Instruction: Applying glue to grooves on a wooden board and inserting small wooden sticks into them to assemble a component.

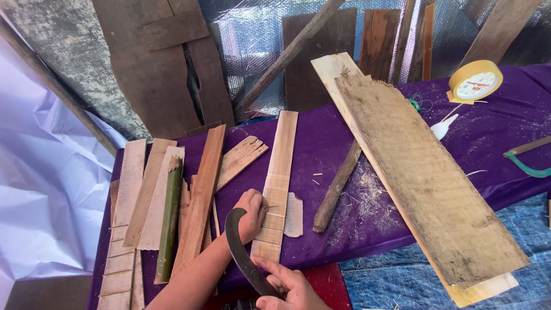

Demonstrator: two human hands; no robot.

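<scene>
Left hand: my left hand [251,213] is curled over the left edge of the pale bamboo slat [278,185], fingers bent and pressing down, so the slat stays flat and cannot slide on the cloth.
Right hand: my right hand [287,285] is closed round the handle end of the curved dark blade [241,248], near the front edge of the worktop; the grip is low so the blade arcs up toward the slat.
Curved dark blade: its tip lies against my left hand and the slat's left edge, set where the hold is firmest.
Pale bamboo slat: lies lengthwise from the front edge toward the back, about the middle of the purple-covered worktop [321,143].
Small pale offcut [294,214]: just right of the slat's near end, apart from the blade.
Stacked slats and boards [146,195]: fanned along the left side of the worktop, with a green bamboo piece [170,221] among them, kept beside my holding hand.
Dark stick [337,186]: lies slantwise right of the slat, in shavings.
Wide rough plank [425,178]: crosses the right half and overhangs the front edge.
Yellow round clock [475,81]: back right corner, leaning, well apart from the cutting.
Green-framed saw [525,162]: at the right edge, only partly visible.
</scene>
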